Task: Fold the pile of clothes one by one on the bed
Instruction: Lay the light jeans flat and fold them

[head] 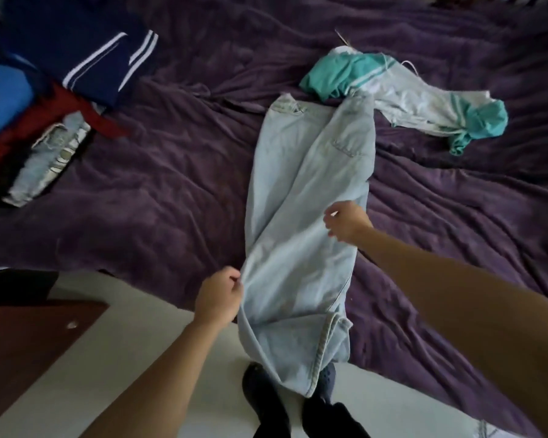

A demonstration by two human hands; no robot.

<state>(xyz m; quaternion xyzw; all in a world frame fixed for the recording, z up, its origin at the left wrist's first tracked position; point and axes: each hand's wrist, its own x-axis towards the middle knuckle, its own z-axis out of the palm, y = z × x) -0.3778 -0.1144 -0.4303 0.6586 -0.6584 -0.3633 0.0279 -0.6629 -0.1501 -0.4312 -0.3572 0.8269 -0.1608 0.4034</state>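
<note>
my left hand [219, 298] pinches the near left edge of the jeans [298, 197], thumb and fingers curled tight on the denim. my right hand [345, 223] sits at the opposite edge, a little farther up the legs, fingers bent; i cannot tell whether it grips the cloth or only touches it. the jeans lie lengthwise on the bed [146, 191] between my hands, waistband far beyond my right hand, hems hanging off the bed edge below my left. the legs look laid one on the other, so i judge the job now is squaring them: get a sure hold with the right, draw both edges outward evenly to flatten the twist, then lift the hems toward the waistband.
</note>
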